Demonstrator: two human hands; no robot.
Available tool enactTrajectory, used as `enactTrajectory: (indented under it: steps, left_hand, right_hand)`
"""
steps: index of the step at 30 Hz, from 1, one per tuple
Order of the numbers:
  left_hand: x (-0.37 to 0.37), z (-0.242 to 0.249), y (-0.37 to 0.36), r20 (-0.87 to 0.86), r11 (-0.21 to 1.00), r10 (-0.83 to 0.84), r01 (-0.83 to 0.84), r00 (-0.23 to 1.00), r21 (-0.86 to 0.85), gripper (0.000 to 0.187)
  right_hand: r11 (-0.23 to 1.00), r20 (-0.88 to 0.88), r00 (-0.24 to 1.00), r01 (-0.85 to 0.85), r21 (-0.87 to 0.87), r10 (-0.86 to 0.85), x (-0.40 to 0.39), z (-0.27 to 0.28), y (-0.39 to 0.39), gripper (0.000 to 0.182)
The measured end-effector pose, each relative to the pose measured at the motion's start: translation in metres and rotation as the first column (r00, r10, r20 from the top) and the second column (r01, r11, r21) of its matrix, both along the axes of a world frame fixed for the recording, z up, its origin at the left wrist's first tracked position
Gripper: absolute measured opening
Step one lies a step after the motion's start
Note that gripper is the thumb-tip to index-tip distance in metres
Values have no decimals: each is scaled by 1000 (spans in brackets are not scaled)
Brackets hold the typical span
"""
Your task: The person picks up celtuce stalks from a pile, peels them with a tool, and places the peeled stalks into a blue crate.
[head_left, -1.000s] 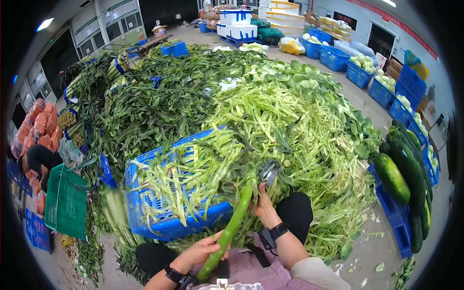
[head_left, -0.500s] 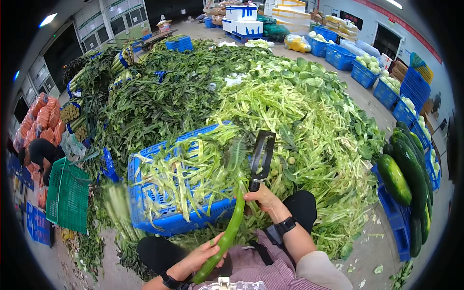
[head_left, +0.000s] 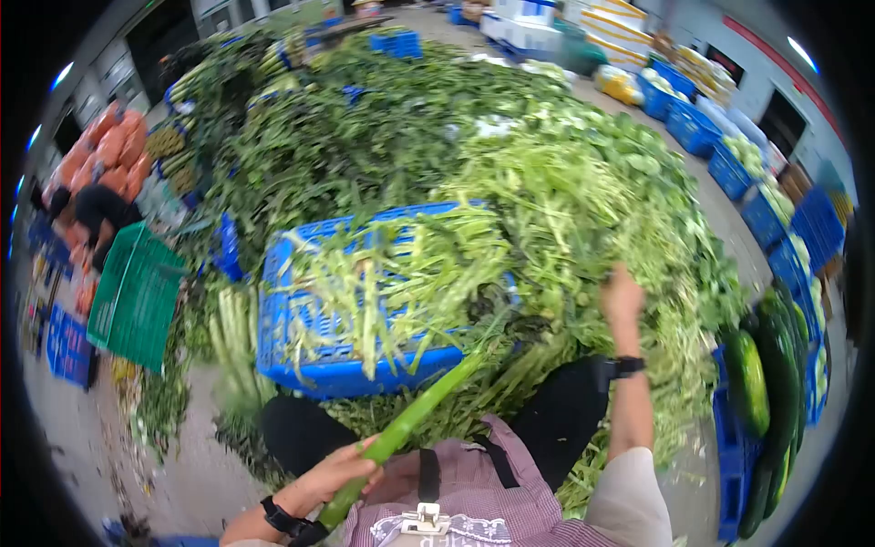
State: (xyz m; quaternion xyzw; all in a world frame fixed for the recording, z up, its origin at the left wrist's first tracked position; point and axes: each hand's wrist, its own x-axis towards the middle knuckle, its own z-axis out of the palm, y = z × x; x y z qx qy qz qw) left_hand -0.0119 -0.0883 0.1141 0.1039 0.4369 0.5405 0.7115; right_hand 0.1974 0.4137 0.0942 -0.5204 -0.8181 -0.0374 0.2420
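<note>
My left hand (head_left: 339, 472) is closed around the lower part of a long green celtuce stem (head_left: 406, 424). The stem slants up and away from my lap, its far tip over the front right corner of an overturned-looking blue crate (head_left: 319, 381) strewn with peel strips (head_left: 365, 314). Out to the right, my right hand (head_left: 622, 296) is above a heap of pale green peelings (head_left: 556, 205). Motion smears its fingers, and no peeler can be made out there. Several pale stems (head_left: 237, 333) lie left of the crate.
Dark leafy greens (head_left: 337, 155) are piled beyond the crate. A green basket (head_left: 137, 292) and a bending person (head_left: 105, 214) are at left. Large dark green gourds (head_left: 779, 374) lie on a blue pallet (head_left: 734, 447) at right, near blue crates (head_left: 734, 169) of pale vegetables.
My right hand, which held a black-handled peeler against the celtuce top, has swung right and away from it. The celtuce now leans further right. The view has shifted.
</note>
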Motion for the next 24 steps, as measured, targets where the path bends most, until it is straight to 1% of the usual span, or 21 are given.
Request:
enactTrajectory:
  steps: [1, 3, 5, 6, 7, 8, 9, 10, 11, 12, 13, 14, 15, 16, 17, 18, 19, 20, 21, 22, 24]
  left_hand:
    - [0, -3, -15, 33, 993, 120, -119, 992, -15, 58]
    - [-1, -10, -33, 91, 973, 222, -226, 971, 38, 58]
    - [-1, -14, -41, 110, 970, 232, -239, 966, 50, 57]
    - [3, -12, -36, 125, 972, 211, -222, 970, 83, 60]
    - [6, -10, -30, 138, 973, 181, -197, 974, 117, 63]
    - [8, -9, -25, 138, 973, 182, -199, 974, 121, 63]
    - [9, -9, -20, 170, 967, 181, -206, 969, 150, 66]
    - [10, -9, -15, 201, 958, 185, -222, 962, 179, 69]
    - [11, -6, -11, 204, 952, 207, -246, 957, 184, 69]
    - [11, -3, -8, 215, 949, 187, -232, 959, 211, 69]
    - [13, -2, -7, 228, 946, 172, -226, 958, 234, 68]
    - [14, -5, -6, 238, 936, 213, -268, 947, 229, 68]
    - [13, -10, -4, 275, 941, 173, -241, 946, 238, 67]
    - [14, -13, -4, 307, 944, 133, -215, 942, 251, 66]
    - [18, -14, -7, 305, 930, 183, -266, 934, 255, 66]
    - [21, -13, -10, 268, 936, 162, -234, 950, 263, 60]
    - [24, -14, -14, 227, 940, 152, -211, 962, 267, 54]
    - [26, -26, -18, 191, 940, 176, -223, 966, 258, 54]
    - [29, -30, -18, 181, 946, 193, -232, 964, 226, 50]
    - [33, -25, -17, 197, 951, 220, -255, 955, 173, 49]
    - [42, -13, -20, 135, 934, 262, -286, 956, 213, 50]
  right_hand:
    - [998, -100, 994, -56, -18, 54, 25, -5, 19, 35]
    - [909, -260, 947, -269, -318, 190, 48, 4, 31, 48]
    - [828, -254, 966, -185, -529, 53, 39, 2, 12, 43]
    - [795, -321, 945, -241, -556, 62, 26, 11, -13, 40]
    - [720, -610, 783, -492, -490, 120, 11, 3, -35, 38]
    - [714, -534, 840, -434, -549, 100, -9, 13, -66, 36]
    - [679, -530, 842, -446, -583, 99, -24, 5, -91, 31]
    - [440, -646, 751, -630, -640, 136, -40, 15, -119, 28]
    - [300, -674, 720, -687, -661, 163, -57, 20, -146, 27]
    - [205, -670, 697, -716, -667, 255, -70, 7, -161, 32]
    - [82, -760, 613, -787, -612, 216, -84, -1, -179, 32]
    - [-66, -851, 516, -850, -523, 100, -99, 0, -201, 32]
    - [-200, -907, 419, -893, -404, -39, -113, 1, -217, 32]
    - [-241, -906, 423, -882, -406, -20, -118, -3, -223, 32]
    - [-246, -889, 456, -867, -433, -43, -122, -9, -227, 37]
    - [-259, -871, 487, -850, -458, -58, -128, -13, -232, 42]
    - [-322, -848, 515, -830, -456, -126, -127, 7, -244, 46]
    - [-435, -835, 541, -779, -451, -104, -124, 20, -248, 56]
    - [-407, -861, 501, -807, -427, -91, -123, 25, -256, 66]
    - [-357, -900, 435, -847, -395, -36, -124, 25, -260, 70]
    - [-350, -887, 440, -860, -372, -137, -125, -23, -238, 57]
